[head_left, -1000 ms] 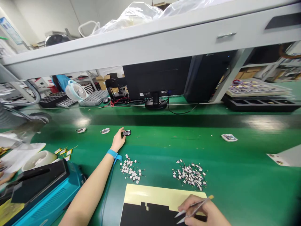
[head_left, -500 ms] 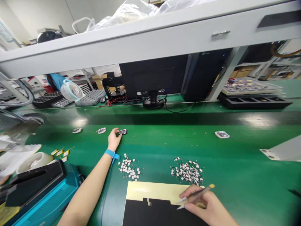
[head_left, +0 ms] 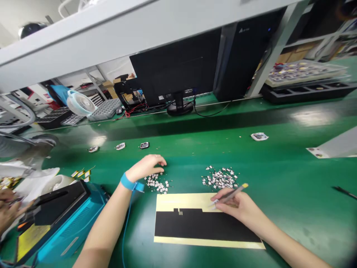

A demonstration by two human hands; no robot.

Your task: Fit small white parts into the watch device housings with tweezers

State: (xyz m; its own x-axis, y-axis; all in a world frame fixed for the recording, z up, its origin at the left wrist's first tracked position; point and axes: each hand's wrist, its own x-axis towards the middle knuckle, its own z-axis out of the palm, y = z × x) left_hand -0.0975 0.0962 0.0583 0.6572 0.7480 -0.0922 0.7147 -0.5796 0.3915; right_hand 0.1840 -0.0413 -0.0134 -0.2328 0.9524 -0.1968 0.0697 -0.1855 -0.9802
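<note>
Have let go of the case (head_left: 144,145) with the left hand (head_left: 147,165) and drawn back to the left pile (head_left: 153,183), leaving the case flat on the counter (head_left: 189,156). Now hold that arm stretched forward, palm down, fingers loosely bent, thumb apart; cannot tell whether the tips touch the chips below. Keep the right hand (head_left: 235,203) low over the sheet (head_left: 195,227), pinching tweezers (head_left: 234,191) between thumb and fingers, with tips blurred at the yellow strip. Hide the far end of the left pile with one hand, part of the sheet with the other. Wear a blue strap (head_left: 127,181) on the left wrist. Have the blue machine (head_left: 75,223) close on the left, another person's hand (head_left: 8,212) past it, and a monitor (head_left: 178,70) and fan (head_left: 82,102) at the back. Count one case, one sheet, two piles with too many chips to number, and three pale units (head_left: 259,136): two left of the case, one well off to the right.
</note>
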